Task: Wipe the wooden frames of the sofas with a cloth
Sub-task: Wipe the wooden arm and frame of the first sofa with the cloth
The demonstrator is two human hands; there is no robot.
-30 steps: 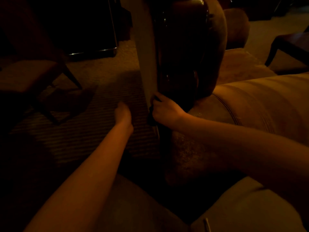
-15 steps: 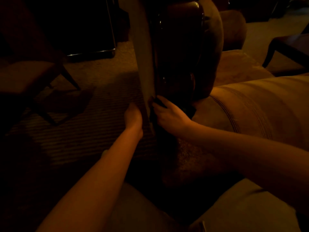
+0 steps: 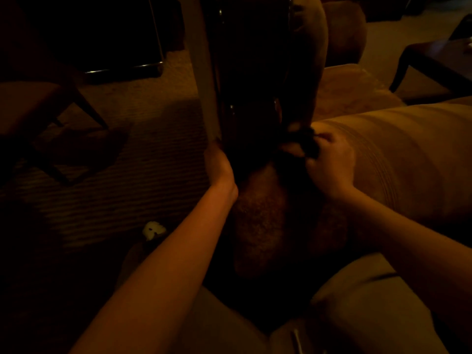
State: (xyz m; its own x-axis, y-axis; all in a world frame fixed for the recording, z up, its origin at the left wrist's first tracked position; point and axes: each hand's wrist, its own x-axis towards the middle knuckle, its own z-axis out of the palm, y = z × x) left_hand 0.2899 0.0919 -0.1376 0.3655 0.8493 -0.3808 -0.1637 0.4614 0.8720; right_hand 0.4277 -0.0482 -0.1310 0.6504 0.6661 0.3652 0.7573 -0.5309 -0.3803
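The room is very dim. The sofa's dark glossy wooden frame (image 3: 245, 72) rises through the middle of the view. My right hand (image 3: 330, 162) grips a dark cloth (image 3: 306, 144) against the frame's lower right side, beside the tan cushion (image 3: 398, 154). On the frame's lower left edge rests my left hand (image 3: 218, 164), next to a pale upholstered strip (image 3: 204, 80). Its fingers are hidden in shadow.
Striped carpet (image 3: 127, 175) spreads to the left, with a chair's legs (image 3: 84, 106) over it and a small pale object (image 3: 153, 229) near my left forearm. A dark wooden table (image 3: 434, 60) stands at the far right. My knees (image 3: 370, 302) fill the bottom.
My right hand has carried the cloth from the frame's left edge across to its right side. My left hand has slid up and right onto the frame's lower left edge.
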